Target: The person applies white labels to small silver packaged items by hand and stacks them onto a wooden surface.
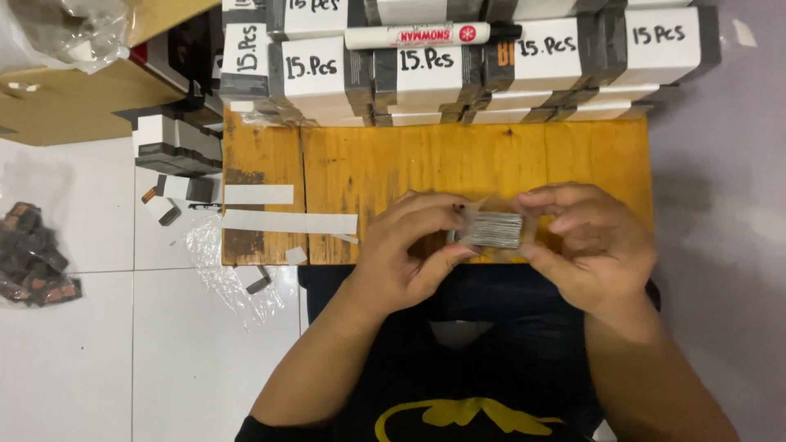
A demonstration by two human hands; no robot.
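Grip: I held a small stack of thin grey cards (490, 230) between both hands, my left hand (407, 250) pinching its near end with thumb and fingers, my right hand (591, 241) closed around its far end.
Stack: it sat just above the front edge of the wooden board (426, 160), between my hands, edges showing as fine lines.
Handling: I judged it light and fairly stiff as a block, yet loose sheets could slide and fan out; the short ends, squeezed evenly, seemed the best hold.
Wrapping: something clear seemed to lie around it, though I could not tell for sure.
Near: white paper strips (288, 221) lay on the board's left part.
Further: labelled white boxes (430, 69) stood stacked along the far edge, a marker pen (426, 35) on top.
Floor: dark small pieces (33, 254) lay well apart on the tiles.
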